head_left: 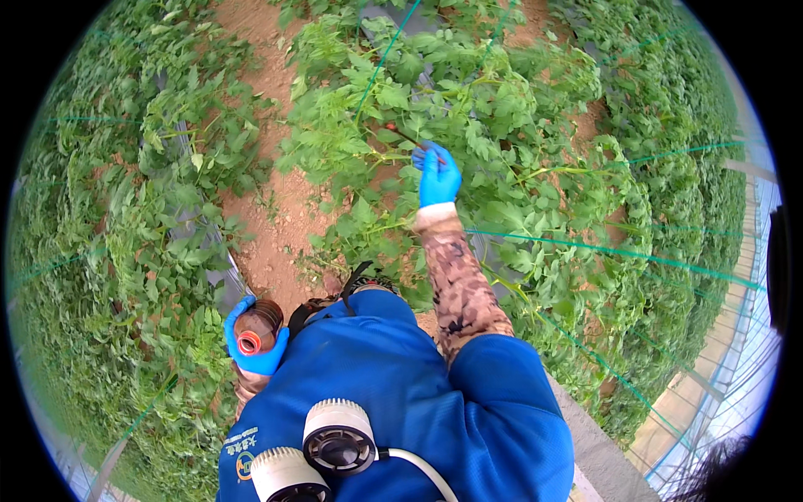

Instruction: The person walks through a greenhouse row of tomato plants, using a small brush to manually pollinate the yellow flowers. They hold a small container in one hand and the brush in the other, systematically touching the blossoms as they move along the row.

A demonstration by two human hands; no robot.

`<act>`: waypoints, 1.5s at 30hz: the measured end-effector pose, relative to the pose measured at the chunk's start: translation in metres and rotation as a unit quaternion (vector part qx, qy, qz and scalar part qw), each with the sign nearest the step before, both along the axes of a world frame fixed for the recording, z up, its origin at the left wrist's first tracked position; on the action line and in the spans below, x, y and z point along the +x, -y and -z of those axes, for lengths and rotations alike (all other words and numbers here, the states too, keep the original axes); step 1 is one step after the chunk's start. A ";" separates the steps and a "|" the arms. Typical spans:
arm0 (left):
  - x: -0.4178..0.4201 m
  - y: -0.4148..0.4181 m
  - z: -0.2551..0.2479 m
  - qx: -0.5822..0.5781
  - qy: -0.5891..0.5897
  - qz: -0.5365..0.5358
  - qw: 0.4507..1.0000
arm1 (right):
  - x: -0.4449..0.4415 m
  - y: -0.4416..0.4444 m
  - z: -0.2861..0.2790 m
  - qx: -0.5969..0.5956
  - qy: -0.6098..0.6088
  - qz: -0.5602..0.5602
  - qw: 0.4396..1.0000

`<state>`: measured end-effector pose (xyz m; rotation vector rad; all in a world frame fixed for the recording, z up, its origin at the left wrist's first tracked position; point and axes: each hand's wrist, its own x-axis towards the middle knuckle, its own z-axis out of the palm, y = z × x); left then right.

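My right hand (440, 176), in a blue glove, reaches forward over the tomato plants (464, 119). Pinched in its fingers is a thin dark stick (406, 136) with a red tip, perhaps a small brush. The tip is among the leaves; whether it touches a stem I cannot tell. Down at my left side, my gloved left hand (260, 363) is wrapped around a clear plastic bottle (266, 323). Its red-rimmed mouth is uncapped and faces up towards me. The bottle looks reddish-brown, and the level of any liquid inside cannot be made out.
Green strings (552, 240) run up from the plants and cross in front of me. A bare soil path (276, 207) lies between leafy rows, with plastic mulch film (191, 232) under the left row. A concrete ledge (583, 427) is at my right. Two white fan-like units (339, 433) hang at my chest.
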<state>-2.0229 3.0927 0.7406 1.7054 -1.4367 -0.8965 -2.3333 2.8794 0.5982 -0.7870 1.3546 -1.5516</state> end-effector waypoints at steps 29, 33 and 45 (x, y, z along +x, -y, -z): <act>-0.011 0.003 0.002 0.012 0.062 -0.062 0.996 | 0.013 -0.028 -0.007 0.022 -0.046 -0.066 0.997; -0.005 0.014 0.013 0.000 0.017 -0.057 0.998 | -0.011 -0.068 -0.065 0.006 -0.130 -0.013 0.991; 0.075 -0.006 0.010 -0.025 -0.138 -0.180 0.973 | 0.083 -0.062 -0.173 -0.087 -0.181 -0.094 0.975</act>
